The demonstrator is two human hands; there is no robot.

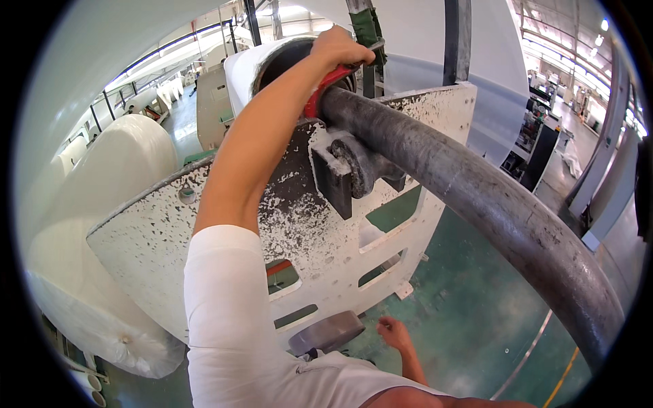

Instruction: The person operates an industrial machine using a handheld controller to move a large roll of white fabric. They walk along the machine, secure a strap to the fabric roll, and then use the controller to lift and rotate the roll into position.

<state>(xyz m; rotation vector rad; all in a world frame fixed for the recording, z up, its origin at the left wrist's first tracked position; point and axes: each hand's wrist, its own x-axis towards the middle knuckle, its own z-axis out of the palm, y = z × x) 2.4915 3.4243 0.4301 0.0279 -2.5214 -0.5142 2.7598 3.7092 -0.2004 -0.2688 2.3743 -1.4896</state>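
Note:
My left arm, in a white sleeve, stretches up across the view. My left hand (338, 49) is closed at the top of a red collar (314, 102), on a short metal handle (376, 45) whose tip shows past the fingers; the rest of it is hidden. The collar sits around a thick grey shaft (435, 160) at the end of a large white roll (240, 71). A roller (358, 165) on the worn, white-painted stand (306, 224) lies just under the shaft. Low down, my right hand (394, 333) hangs apart from the stand, fingers curled, nothing visible in them.
Large wrapped white rolls (102, 224) fill the left side. The shaft sweeps down to the lower right, over a green floor (469, 285) with painted lines. A dark upright post (457, 41) rises behind the stand. Machinery (537, 136) stands farther off at the right.

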